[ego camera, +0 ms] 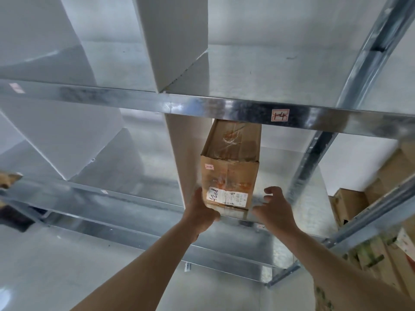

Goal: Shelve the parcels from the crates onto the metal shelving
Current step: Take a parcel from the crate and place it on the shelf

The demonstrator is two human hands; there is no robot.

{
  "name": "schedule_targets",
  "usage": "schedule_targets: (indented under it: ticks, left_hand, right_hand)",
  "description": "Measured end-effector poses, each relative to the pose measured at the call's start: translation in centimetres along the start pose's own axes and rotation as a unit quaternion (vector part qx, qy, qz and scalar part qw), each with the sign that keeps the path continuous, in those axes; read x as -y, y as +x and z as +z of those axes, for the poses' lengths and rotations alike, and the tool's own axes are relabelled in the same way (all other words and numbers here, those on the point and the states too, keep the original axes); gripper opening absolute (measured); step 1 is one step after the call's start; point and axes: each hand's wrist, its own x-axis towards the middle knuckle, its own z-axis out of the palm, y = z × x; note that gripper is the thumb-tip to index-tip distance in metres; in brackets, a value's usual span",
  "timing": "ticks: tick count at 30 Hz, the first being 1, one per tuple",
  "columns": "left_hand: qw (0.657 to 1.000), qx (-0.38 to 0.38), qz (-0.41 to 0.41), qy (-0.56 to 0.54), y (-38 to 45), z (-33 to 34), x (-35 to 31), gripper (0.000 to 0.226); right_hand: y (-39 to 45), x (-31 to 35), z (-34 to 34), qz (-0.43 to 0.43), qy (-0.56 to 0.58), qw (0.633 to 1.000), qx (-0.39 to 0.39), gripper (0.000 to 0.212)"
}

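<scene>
The galvanised metal shelving (224,108) fills the view, its tiers split by white divider panels (177,41). One beam carries a small red-inked label (279,115). On the middle shelf, in the bay at the right end, a long cardboard parcel (231,167) lies lengthwise, its left side against a white divider and its near end level with the shelf's front edge. That end bears a white shipping sticker (226,197) with handwriting.

The left hand (202,212) grips the parcel's near lower-left corner, fingers curled under it. The right hand (275,205) hangs just beside the right side, fingers loosely spread, holding nothing. More cardboard boxes (345,205) stand beyond the right upright.

As I judge it, the parcel is nearly home. With only one hand steering, a push could skew it against the divider, or leave the front overhanging, so it tips off.
</scene>
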Motion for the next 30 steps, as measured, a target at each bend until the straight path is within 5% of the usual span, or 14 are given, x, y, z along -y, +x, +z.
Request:
schedule_targets:
  ticks: [4,14,27,30]
  left_hand:
    - [1.000,0.008,0.005,-0.028,-1.1,-1.0,1.2,0.072]
    - [0.998,-0.013,0.033,-0.058,-7.4,-11.1,5.2,0.080]
    - [0.977,-0.208,0.021,-0.047,-18.4,-38.0,17.1,0.083]
    - [0.966,-0.258,0.018,-0.014,-20.2,-42.9,19.7,0.104]
  right_hand:
    - [-1.9,0.5,0.8,-0.058,-0.040,0.995,-0.071,0.030]
    - [-10.5,7.3,8.1,-0.163,-0.061,0.981,-0.082,0.025]
    - [-24.4,23.4,28.2,-0.284,-0.002,0.956,0.078,0.028]
    - [-25.9,26.1,33.1,-0.327,-0.025,0.934,0.142,0.025]
